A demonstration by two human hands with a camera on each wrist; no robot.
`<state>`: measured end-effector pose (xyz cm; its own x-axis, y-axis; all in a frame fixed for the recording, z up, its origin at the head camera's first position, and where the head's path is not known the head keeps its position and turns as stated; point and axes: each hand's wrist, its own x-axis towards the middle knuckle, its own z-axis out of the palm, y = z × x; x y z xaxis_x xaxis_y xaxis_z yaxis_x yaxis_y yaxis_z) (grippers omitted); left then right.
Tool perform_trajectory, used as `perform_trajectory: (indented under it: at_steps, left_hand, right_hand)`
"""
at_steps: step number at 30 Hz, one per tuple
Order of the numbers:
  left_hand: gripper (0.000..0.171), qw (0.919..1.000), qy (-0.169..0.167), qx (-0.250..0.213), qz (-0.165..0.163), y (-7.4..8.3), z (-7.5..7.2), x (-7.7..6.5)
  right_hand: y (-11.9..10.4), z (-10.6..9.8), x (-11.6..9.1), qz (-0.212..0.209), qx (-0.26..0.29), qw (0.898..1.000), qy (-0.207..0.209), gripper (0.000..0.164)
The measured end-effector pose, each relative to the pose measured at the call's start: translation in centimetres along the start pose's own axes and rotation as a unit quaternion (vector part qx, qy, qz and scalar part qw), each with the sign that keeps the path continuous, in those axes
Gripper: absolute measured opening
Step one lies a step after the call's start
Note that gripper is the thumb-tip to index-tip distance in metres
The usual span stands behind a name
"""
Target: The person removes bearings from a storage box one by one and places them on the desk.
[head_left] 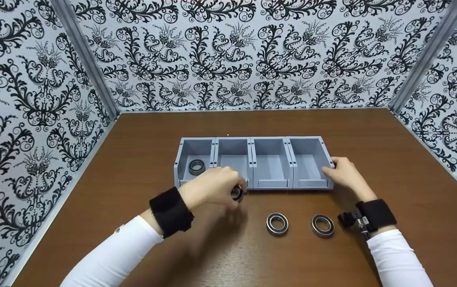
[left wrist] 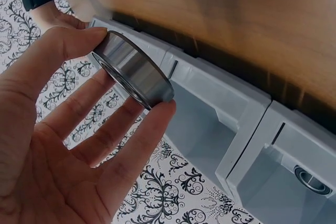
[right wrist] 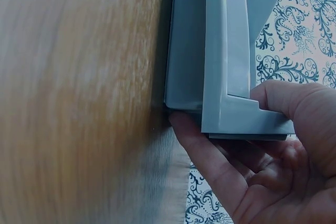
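My left hand [head_left: 214, 187] pinches a ball bearing [left wrist: 137, 72] between the thumb and fingertips, tilted, close to the front of the second bin from the left. In the left wrist view the bearing's shiny outer ring faces the camera. At the right end of the row, my right hand [head_left: 347, 175] grips the side wall of the rightmost grey bin [right wrist: 231, 51], thumb on the inner side and fingers outside. Another bearing [head_left: 197, 167] lies in the leftmost bin [head_left: 196, 146]. The left hand hides part of the second bin [head_left: 233, 147].
Two more bearings lie on the wooden table in front of the bins, one nearer the middle [head_left: 269, 229] and one toward the right [head_left: 314, 230]. The third bin [head_left: 269, 147] stands between its neighbours. Patterned walls [head_left: 220, 56] enclose the table's back and sides.
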<state>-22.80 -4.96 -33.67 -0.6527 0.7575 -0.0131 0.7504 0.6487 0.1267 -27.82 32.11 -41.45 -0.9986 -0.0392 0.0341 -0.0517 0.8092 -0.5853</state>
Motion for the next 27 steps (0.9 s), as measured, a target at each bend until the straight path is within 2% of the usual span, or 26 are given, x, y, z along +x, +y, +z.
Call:
perform_trajectory:
  at_steps: [13,20,27]
  left_hand:
    - [0.031,0.9999,-0.011,-0.010,0.001,0.8,0.7,-0.7]
    - [0.035,0.9996,-0.025,-0.011,-0.005,1.1,1.0,-0.9]
    - [0.035,0.9997,-0.021,-0.014,0.004,1.1,1.7,-1.2]
  right_hand:
    - [0.0,0.0,-0.1,0.001,0.003,1.000,-0.001,0.039]
    - [-0.2,-0.2,-0.2,0.001,0.000,1.000,-0.017,0.042]
    - [-0.1,-0.1,-0.1,-0.005,-0.005,1.000,-0.002,0.040]
